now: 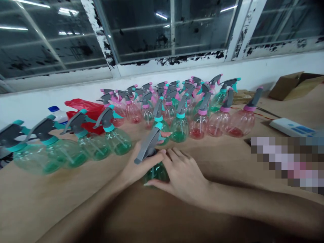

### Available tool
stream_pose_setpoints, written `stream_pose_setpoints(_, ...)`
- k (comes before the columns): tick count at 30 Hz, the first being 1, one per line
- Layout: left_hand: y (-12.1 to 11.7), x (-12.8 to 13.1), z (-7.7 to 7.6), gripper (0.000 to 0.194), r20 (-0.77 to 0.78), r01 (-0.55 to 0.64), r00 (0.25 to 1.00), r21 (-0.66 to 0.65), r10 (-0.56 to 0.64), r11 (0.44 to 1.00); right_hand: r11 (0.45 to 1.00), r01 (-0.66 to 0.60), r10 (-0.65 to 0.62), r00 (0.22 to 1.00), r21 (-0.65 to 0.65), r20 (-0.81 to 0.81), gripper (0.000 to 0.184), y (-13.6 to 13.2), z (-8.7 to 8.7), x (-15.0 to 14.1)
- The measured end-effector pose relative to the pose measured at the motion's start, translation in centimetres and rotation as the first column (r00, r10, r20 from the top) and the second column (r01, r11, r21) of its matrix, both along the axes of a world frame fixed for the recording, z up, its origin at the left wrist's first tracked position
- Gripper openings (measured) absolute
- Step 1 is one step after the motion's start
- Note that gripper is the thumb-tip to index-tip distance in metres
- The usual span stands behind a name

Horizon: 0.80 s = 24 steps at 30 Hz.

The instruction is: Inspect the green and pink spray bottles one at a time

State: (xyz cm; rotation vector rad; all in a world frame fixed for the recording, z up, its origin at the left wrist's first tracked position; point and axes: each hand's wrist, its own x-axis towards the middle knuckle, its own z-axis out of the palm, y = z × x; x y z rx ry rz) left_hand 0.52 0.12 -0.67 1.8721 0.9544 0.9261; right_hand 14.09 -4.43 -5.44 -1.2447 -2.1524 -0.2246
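A green spray bottle (156,171) with a grey trigger head and a turquoise nozzle stands in front of me between both hands. My left hand (141,164) is wrapped around its neck just under the spray head, with fingertips showing past the trigger. Against the right side of the clear green body, my right hand (183,172) is curled, its thumb across the front. The hands partly cover the bottle's neck and body. Just beyond stand another green spray bottle (179,130) and a pink spray bottle (199,127).
Several green spray bottles (117,141) line the left side. Many pink and green ones crowd the back by the wall. A red plastic bag (84,106) and a blue-capped bottle (57,114) lie behind. At right are a cardboard box (291,86) and a white-and-blue box (291,127).
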Motion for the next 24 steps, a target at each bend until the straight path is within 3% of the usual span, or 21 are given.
stream_pose_setpoints(7,0.2,0.0,-0.5,0.028,0.004,-0.032,0.999,0.013,0.032,0.999,0.981,-0.174,0.169,0.984,-0.091,-0.061,0.075,1.2,-0.6,1.3)
stream_pose_setpoints(12,0.3,0.3,-0.5,0.021,0.023,-0.032,0.999,0.023,0.031,0.999,0.931,-0.299,0.304,0.953,-0.212,-0.009,0.078,2.5,-2.8,5.1)
stream_pose_setpoints(17,0.4,0.2,-0.2,0.027,-0.008,-0.002,1.000,0.035,0.002,0.999,0.899,-0.256,0.269,0.963,-0.354,-0.015,0.068,3.7,-5.4,8.4)
stream_pose_setpoints(24,1.4,-1.3,-1.0,0.025,-0.061,-0.019,0.998,-0.010,0.018,1.000,0.855,-0.250,0.249,0.966,-0.454,-0.065,0.064,3.8,-6.3,8.6)
